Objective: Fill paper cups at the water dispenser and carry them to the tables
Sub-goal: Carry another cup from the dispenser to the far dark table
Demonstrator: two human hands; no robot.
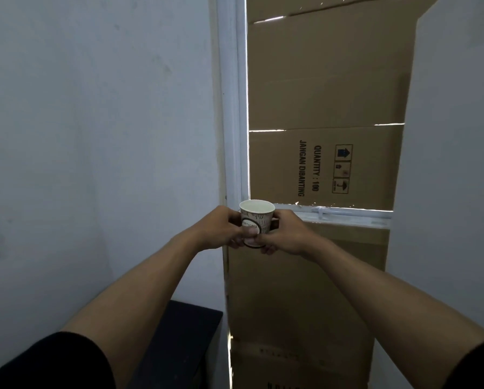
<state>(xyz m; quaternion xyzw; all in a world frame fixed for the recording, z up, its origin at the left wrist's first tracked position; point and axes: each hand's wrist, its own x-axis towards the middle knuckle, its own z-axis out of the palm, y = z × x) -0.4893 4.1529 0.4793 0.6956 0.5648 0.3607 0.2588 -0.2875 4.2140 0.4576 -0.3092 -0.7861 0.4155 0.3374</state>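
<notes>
A small white paper cup [256, 217] with a dark printed pattern is held upright in front of me at arm's length. My left hand [218, 228] grips its left side and my right hand [287, 234] grips its right side, fingers wrapped around the lower half. The inside of the cup looks pale; I cannot tell whether there is water in it. No water dispenser is in view.
A white wall [95, 122] fills the left. A white window frame [235, 108] stands straight ahead, its panes covered with flattened brown cardboard [328, 80] printed with black text. A dark piece of furniture [184, 332] sits low under my left arm. Another pale wall [459, 136] is at right.
</notes>
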